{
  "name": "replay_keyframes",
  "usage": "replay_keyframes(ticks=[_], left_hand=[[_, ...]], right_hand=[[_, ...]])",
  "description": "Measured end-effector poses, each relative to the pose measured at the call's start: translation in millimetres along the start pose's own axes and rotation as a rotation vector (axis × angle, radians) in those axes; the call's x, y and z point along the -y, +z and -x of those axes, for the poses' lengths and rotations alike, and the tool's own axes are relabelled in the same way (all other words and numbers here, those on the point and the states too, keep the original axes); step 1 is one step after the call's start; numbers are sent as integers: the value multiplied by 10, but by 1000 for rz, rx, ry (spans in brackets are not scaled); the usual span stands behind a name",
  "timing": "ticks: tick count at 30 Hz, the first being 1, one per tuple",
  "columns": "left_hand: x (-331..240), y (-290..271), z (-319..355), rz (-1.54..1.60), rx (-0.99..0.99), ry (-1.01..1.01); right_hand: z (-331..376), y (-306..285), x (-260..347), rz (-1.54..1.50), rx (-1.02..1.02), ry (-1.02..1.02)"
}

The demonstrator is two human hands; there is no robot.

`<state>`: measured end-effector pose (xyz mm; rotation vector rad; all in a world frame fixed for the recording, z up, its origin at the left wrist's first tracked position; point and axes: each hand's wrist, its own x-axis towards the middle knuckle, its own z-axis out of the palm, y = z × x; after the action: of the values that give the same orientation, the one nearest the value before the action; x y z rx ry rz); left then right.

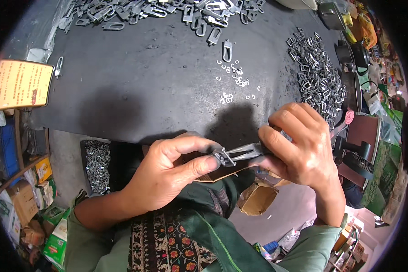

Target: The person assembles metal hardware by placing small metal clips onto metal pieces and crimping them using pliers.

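Note:
My left hand (167,165) pinches a small grey metal fitting (224,157) between thumb and fingers, just past the table's near edge. My right hand (301,143) is closed around a pair of pliers (245,150), whose narrow jaws reach left and meet the fitting. Fingers cover most of the pliers' handles. Beyond my hands, small silvery C-shaped clips (240,81) lie scattered on the dark table (167,77). A single elongated metal loop (227,51) rests just behind them.
Many long metal loops (206,10) are heaped along the far side, and small rectangular metal frames (317,77) at the right. A lit screen (21,84) stands at left. Below are a bin of metal parts (97,167) and a cardboard box (258,198); a black fan (357,158) sits at right.

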<state>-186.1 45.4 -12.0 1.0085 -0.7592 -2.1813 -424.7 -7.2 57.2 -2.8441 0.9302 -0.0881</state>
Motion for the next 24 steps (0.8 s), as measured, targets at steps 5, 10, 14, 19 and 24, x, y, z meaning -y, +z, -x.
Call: replay_keyframes(ticks=[5, 10, 14, 19, 24], left_hand=[[61, -25, 20, -226, -19, 166], [33, -60, 191, -422, 67, 160], [-233, -87, 213, -1242, -24, 491], [-629, -102, -818, -1627, -402, 954], [-911, 41, -1447, -1882, -426, 597]], right_hand=[[47, 54, 110, -22, -20, 51], [200, 96, 355, -79, 15, 124], [466, 215, 615, -149, 54, 149], [486, 498, 780, -82, -3, 338], [552, 578, 771, -129, 2, 453]])
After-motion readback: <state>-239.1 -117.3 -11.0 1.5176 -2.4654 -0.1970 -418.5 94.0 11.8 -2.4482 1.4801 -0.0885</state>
